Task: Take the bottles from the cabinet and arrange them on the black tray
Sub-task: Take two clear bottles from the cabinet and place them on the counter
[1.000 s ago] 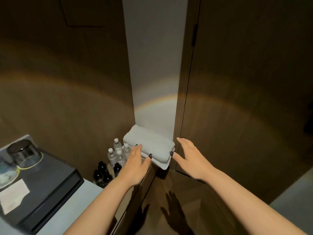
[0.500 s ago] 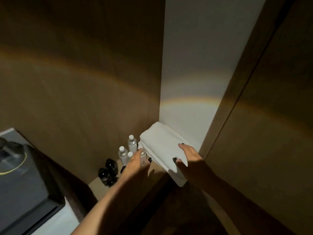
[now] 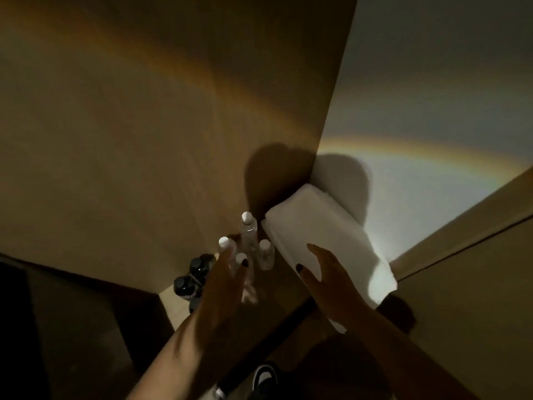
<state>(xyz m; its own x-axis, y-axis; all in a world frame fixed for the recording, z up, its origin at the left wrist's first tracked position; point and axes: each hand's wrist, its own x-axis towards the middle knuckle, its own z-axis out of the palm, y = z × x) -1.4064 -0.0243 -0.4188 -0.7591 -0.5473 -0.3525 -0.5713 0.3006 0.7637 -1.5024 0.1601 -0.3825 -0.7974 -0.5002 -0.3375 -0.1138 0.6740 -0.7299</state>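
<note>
Fingers [image 3: 230, 264] of the left hand [image 3: 227, 287] are lying straight and loosely spread, reaching among the clear bottles [image 3: 249, 241] with white caps and holding nothing plainly. Dark bottles [image 3: 184, 284] are standing on the cabinet shelf [image 3: 173, 304] at nine o'clock from that hand, touching one another. Clear bottles are standing upright at its twelve o'clock, just beside the folded white towel [image 3: 320, 235]. At three o'clock, the right hand [image 3: 328, 278] is resting flat on the towel, its fingers relaxed and slightly apart. Shadows are falling on the wall behind.
</note>
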